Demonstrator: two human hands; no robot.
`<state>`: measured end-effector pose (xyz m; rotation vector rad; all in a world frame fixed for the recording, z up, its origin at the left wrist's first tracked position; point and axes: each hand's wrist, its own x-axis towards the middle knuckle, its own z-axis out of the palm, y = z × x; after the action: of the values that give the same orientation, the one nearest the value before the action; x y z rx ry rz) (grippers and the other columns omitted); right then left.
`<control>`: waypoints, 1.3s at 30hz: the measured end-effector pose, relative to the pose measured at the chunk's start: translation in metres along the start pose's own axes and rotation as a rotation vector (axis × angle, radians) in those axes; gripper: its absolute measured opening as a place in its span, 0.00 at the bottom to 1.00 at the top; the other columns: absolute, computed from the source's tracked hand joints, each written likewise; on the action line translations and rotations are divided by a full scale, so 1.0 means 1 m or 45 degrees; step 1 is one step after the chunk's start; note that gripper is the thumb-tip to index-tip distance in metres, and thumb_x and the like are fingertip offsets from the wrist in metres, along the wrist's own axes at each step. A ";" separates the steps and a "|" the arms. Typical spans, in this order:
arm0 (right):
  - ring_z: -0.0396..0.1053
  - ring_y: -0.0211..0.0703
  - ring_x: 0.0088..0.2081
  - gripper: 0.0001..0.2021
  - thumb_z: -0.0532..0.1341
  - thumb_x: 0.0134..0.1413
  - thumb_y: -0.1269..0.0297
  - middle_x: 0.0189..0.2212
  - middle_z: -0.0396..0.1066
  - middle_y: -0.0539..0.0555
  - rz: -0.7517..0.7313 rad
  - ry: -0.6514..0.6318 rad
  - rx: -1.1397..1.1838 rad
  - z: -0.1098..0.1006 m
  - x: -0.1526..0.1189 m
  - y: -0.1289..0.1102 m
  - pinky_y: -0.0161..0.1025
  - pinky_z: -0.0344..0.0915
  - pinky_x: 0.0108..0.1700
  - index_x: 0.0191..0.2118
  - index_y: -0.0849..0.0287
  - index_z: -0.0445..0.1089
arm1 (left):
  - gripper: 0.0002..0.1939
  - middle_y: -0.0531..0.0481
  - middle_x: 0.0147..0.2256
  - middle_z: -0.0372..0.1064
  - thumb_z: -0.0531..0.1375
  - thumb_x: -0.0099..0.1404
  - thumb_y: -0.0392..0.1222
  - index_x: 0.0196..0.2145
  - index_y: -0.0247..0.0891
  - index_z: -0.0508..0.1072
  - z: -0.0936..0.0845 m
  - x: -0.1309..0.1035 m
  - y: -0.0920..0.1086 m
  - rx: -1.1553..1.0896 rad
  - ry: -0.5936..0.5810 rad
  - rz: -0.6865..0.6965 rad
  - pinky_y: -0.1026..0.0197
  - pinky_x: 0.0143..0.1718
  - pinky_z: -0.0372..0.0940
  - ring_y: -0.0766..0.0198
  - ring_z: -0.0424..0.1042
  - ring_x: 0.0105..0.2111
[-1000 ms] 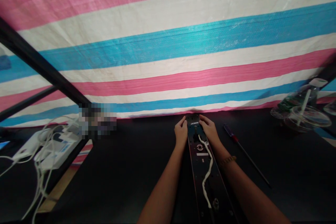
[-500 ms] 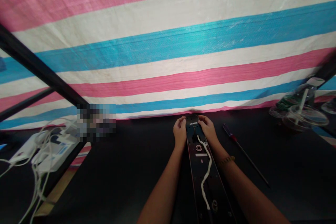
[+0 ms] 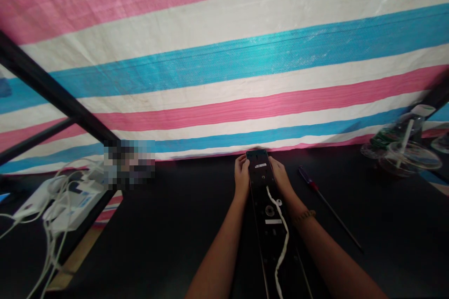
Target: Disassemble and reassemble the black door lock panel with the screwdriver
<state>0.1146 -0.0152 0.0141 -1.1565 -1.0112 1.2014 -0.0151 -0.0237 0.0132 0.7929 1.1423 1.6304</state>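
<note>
The left hand [image 3: 242, 175] and the right hand [image 3: 279, 175] held the long dark panel [image 3: 268, 247] between them, each gripping one side near its far end, at the back edge of the bench [image 3: 168, 233]. A white cable [image 3: 285, 243] ran along the panel's face. To the right of the right hand, a screwdriver [image 3: 329, 208] lay on the bench, its tip toward the near right corner. A plastic cup [image 3: 400, 161] stood near the back right corner.

Dim foreground, soft glare on the striped sheet [image 3: 259, 58].
</note>
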 end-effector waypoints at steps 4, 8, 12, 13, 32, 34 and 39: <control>0.73 0.48 0.30 0.31 0.59 0.47 0.34 0.26 0.77 0.54 0.126 -0.050 0.068 0.004 -0.005 -0.008 0.39 0.65 0.34 0.35 0.63 0.77 | 0.16 0.47 0.39 0.73 0.61 0.60 0.49 0.43 0.38 0.71 0.002 -0.005 0.006 -0.056 -0.060 -0.025 0.58 0.42 0.67 0.59 0.73 0.40; 0.75 0.51 0.33 0.33 0.60 0.46 0.34 0.28 0.79 0.56 0.130 -0.066 0.107 0.005 -0.006 -0.010 0.40 0.67 0.36 0.37 0.64 0.79 | 0.19 0.48 0.39 0.74 0.63 0.58 0.51 0.43 0.38 0.71 0.002 -0.006 0.008 -0.132 -0.098 -0.025 0.57 0.43 0.66 0.57 0.73 0.41; 0.76 0.53 0.38 0.34 0.60 0.46 0.34 0.31 0.80 0.56 0.145 -0.090 0.129 0.004 -0.003 -0.007 0.42 0.67 0.41 0.42 0.64 0.79 | 0.21 0.48 0.41 0.74 0.65 0.58 0.53 0.45 0.39 0.71 0.001 -0.004 0.003 -0.231 -0.121 -0.050 0.55 0.47 0.65 0.56 0.74 0.43; 0.76 0.54 0.39 0.34 0.60 0.46 0.34 0.31 0.80 0.56 0.156 -0.097 0.138 0.004 -0.003 -0.006 0.43 0.67 0.43 0.42 0.64 0.79 | 0.22 0.48 0.42 0.74 0.65 0.57 0.53 0.46 0.39 0.71 0.001 -0.004 0.002 -0.264 -0.132 -0.054 0.55 0.49 0.65 0.55 0.73 0.45; 0.75 0.52 0.35 0.35 0.58 0.44 0.31 0.31 0.79 0.55 0.169 -0.126 0.157 0.003 0.001 0.005 0.42 0.68 0.38 0.40 0.61 0.77 | 0.30 0.42 0.37 0.79 0.58 0.61 0.65 0.42 0.34 0.79 0.011 -0.023 0.014 -0.346 -0.345 -0.386 0.49 0.52 0.66 0.46 0.75 0.47; 0.75 0.52 0.35 0.35 0.59 0.44 0.30 0.30 0.79 0.55 0.183 -0.127 0.181 0.004 0.000 0.005 0.43 0.69 0.38 0.39 0.61 0.77 | 0.31 0.41 0.37 0.79 0.57 0.62 0.66 0.42 0.33 0.79 0.010 -0.024 0.014 -0.328 -0.367 -0.405 0.49 0.51 0.67 0.46 0.75 0.46; 0.76 0.53 0.36 0.34 0.57 0.47 0.31 0.28 0.79 0.56 0.139 -0.136 0.209 0.007 -0.010 -0.002 0.45 0.70 0.39 0.39 0.61 0.78 | 0.34 0.41 0.39 0.79 0.59 0.58 0.68 0.45 0.33 0.78 0.007 -0.026 0.016 -0.342 -0.406 -0.418 0.50 0.50 0.67 0.48 0.76 0.45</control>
<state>0.1073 -0.0244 0.0176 -1.0386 -0.9193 1.4185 -0.0057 -0.0479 0.0306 0.6252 0.7616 1.2934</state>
